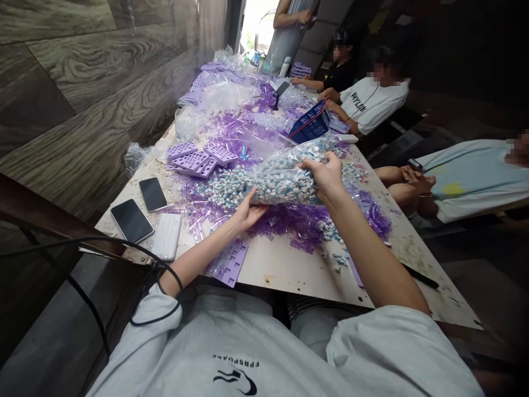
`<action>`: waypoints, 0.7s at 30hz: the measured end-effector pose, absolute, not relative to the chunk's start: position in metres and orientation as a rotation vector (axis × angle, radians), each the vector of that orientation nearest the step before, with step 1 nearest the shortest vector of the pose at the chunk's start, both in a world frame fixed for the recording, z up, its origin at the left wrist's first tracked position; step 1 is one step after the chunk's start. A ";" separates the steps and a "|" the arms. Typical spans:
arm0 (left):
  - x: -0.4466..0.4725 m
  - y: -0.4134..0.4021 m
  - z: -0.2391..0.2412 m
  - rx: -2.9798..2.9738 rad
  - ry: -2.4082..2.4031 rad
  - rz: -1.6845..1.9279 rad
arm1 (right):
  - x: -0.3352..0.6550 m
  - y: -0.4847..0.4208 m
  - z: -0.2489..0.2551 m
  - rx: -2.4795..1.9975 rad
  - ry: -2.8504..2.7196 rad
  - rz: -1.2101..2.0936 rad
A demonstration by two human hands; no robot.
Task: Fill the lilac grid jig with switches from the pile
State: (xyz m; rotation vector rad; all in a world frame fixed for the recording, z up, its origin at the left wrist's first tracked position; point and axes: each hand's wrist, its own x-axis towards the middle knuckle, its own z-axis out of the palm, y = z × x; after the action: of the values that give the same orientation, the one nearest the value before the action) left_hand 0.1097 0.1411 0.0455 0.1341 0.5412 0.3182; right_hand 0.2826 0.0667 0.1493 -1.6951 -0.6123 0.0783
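A clear plastic bag [285, 184], full of small white and blue pieces, lies tilted across the heap in front of me. My right hand [327, 175] grips its right side, thumb and fingers spread over the film. At the lower left edge, my left hand [251, 212] holds the bag with the thumb up and the fingers partly hidden beneath. Loose white and blue pieces [225, 187] spill out to the left of the bag. Purple transparent plastic parts [285, 223] are piled under and around it. Left of the heap sit stacked purple trays [192, 161].
Two phones [132, 220] [152, 194] and a white power bank [166, 237] lie at the left edge. Another purple tray [231, 264] is near my body. Co-workers sit along the right side, one at a blue basket [309, 122]. A black cable [177, 275] loops by my left arm.
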 end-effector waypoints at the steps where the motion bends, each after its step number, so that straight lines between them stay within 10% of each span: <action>1: 0.110 0.142 0.044 0.137 0.536 0.319 | 0.282 0.067 0.149 -1.703 -0.635 0.068; 21: 0.112 0.143 0.053 0.219 0.416 0.254 | 0.270 0.065 0.166 -1.706 -0.898 -0.244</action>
State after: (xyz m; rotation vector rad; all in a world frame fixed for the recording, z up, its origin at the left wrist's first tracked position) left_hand 0.1123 0.1433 0.0529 0.2190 0.4165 0.2538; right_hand 0.2700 0.0647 0.1660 -1.7063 -0.8983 -0.2442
